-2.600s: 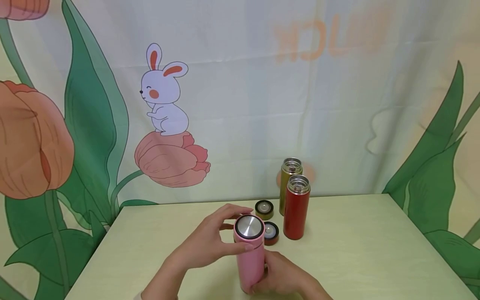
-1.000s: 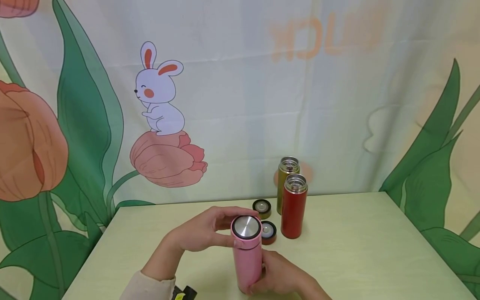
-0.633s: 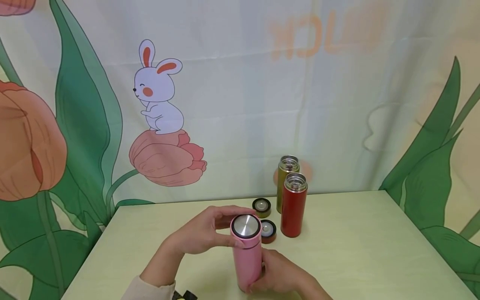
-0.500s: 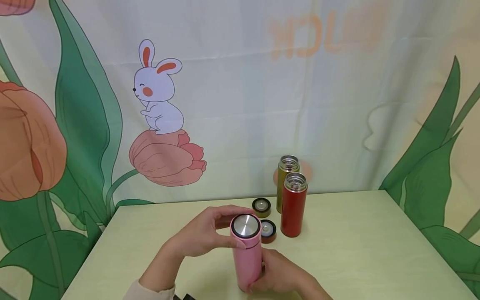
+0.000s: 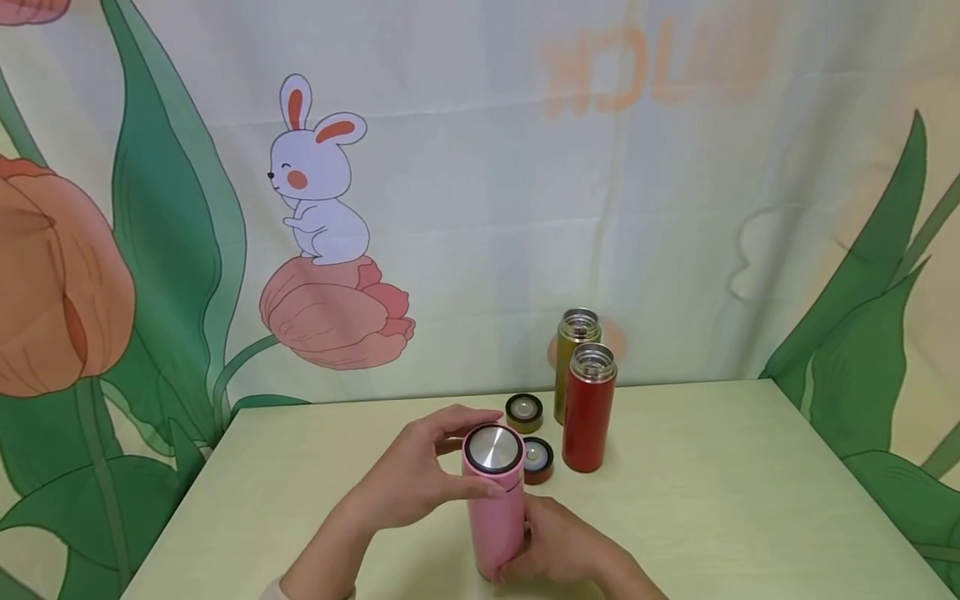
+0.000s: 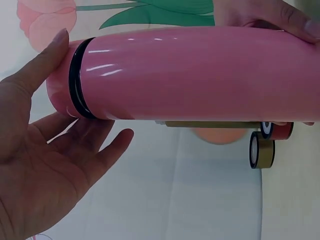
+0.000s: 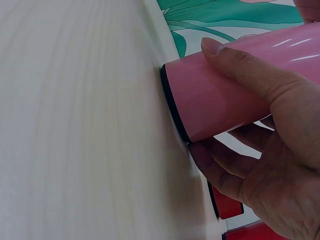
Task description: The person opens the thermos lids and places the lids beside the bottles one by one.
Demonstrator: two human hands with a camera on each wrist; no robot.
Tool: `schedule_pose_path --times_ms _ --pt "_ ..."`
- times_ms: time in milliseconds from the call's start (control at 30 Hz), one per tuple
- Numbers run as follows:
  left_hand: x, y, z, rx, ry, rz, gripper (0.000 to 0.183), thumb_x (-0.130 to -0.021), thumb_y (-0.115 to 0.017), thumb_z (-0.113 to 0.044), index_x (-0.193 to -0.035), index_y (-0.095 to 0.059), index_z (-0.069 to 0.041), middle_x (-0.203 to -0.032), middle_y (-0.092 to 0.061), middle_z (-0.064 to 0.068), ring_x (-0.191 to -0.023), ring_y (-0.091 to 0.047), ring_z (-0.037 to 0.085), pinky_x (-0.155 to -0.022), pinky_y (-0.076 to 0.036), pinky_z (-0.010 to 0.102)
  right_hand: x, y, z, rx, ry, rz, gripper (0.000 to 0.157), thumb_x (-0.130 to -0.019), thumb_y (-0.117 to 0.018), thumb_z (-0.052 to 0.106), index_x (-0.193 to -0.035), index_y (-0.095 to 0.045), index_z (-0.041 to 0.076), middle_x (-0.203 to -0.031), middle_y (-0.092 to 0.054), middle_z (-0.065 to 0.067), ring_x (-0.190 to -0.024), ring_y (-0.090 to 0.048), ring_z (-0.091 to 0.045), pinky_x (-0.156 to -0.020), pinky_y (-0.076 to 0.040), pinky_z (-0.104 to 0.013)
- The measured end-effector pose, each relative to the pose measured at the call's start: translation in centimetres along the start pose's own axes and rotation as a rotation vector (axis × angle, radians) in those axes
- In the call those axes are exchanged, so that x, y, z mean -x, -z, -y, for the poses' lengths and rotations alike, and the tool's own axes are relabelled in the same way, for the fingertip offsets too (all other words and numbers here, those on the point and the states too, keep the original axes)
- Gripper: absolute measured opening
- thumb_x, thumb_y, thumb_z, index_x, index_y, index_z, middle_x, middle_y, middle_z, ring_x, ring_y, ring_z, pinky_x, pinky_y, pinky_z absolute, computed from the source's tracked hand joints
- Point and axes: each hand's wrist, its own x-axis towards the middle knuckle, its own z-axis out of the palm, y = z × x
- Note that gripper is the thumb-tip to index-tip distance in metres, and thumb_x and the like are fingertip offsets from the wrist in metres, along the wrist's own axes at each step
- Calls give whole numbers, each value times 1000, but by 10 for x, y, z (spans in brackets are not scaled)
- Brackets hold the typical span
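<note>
A pink thermos bottle (image 5: 497,525) stands upright near the front of the table. My left hand (image 5: 412,467) grips its pink lid (image 5: 493,450), which has a brushed silver top; the thumb lies across the front side, and the fingers reach behind. Between lid and body a black band (image 6: 80,77) shows in the left wrist view. Low on the body, my right hand (image 5: 558,537) holds the bottle, thumb on one side and fingers on the other. At the bottle's foot, a black base ring (image 7: 175,105) sits right at the tabletop in the right wrist view.
Behind to the right stand a red bottle (image 5: 588,425) and a gold bottle (image 5: 570,379), both without lids. A gold lid (image 5: 524,414) and a red lid (image 5: 537,461) lie upturned beside them. A printed curtain (image 5: 480,208) hangs along the table's (image 5: 712,492) back edge.
My left hand has turned on the lid: its thumb has slid right across the front and the wrist has dropped, with less sleeve in view. The right hand keeps its hold.
</note>
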Motion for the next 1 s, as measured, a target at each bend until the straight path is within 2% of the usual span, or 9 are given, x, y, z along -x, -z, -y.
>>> schedule_pose_path --times_ms 133,333,533,733,1000 --pt "0 -3 -4 -49 -10 -29 68 -75 -95 -31 -136 -66 -29 -129 -66 -14 -119 -64 8 -108 -53 40 1 1 0 8 7 -6 58 -78 -91 32 -126 -58 33 -112 -69 14 -102 -64 -8 -96 -54 -32" --pt "2 -10 -9 -89 20 -84 64 -72 -95 -38 -130 -69 -28 -123 -66 -16 -114 -65 6 -108 -53 35 0 2 0 -6 0 2 62 -79 -91 32 -129 -56 34 -115 -68 13 -106 -62 -10 -97 -54 -33" --pt "5 -17 -13 -132 73 -172 62 -69 -97 -37 -125 -70 -31 -118 -66 -19 -109 -67 5 -102 -55 31 0 1 0 -11 2 6 61 -79 -91 31 -129 -55 33 -114 -67 12 -105 -62 -11 -96 -54 -32" --pt "8 -25 -17 -203 84 -280 61 -67 -99 -36 -120 -68 -35 -112 -64 -23 -107 -64 3 -99 -56 34 0 0 -1 14 27 -8 59 -78 -91 31 -127 -57 33 -111 -68 12 -102 -63 -8 -95 -54 -30" --pt "11 -37 -22 -281 126 -391 59 -64 -99 -41 -115 -69 -34 -104 -62 -19 -101 -62 6 -90 -54 34 -1 -1 -3 27 36 -5 59 -79 -90 32 -127 -57 33 -111 -68 13 -102 -63 -7 -94 -54 -28"
